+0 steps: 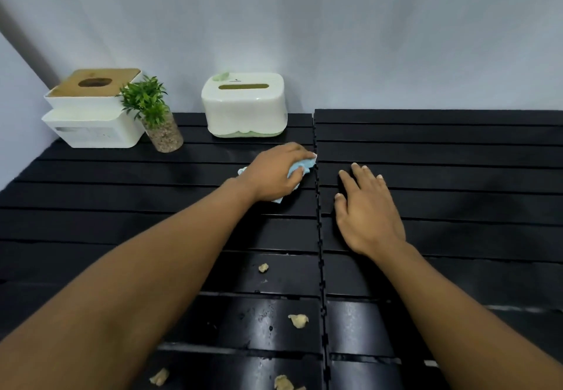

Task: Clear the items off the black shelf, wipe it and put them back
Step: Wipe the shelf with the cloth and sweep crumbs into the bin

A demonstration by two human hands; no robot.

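The black slatted shelf (441, 151) fills the lower view. My left hand (277, 173) presses a light blue cloth (300, 167) onto its middle, fingers closed over it. Flat on the slats just right of the centre seam lies my right hand (365, 209), fingers spread, holding nothing. At the back left stand a white tissue box with a wooden lid (91, 109), a small green plant in a glass jar (155, 118), and a white and green tissue box (243, 106).
Several beige crumbs lie on the near slats, such as a crumb (298, 320) and another crumb (263, 267). Wet spots shine on the near slats. A pale wall (335, 39) rises behind the shelf.
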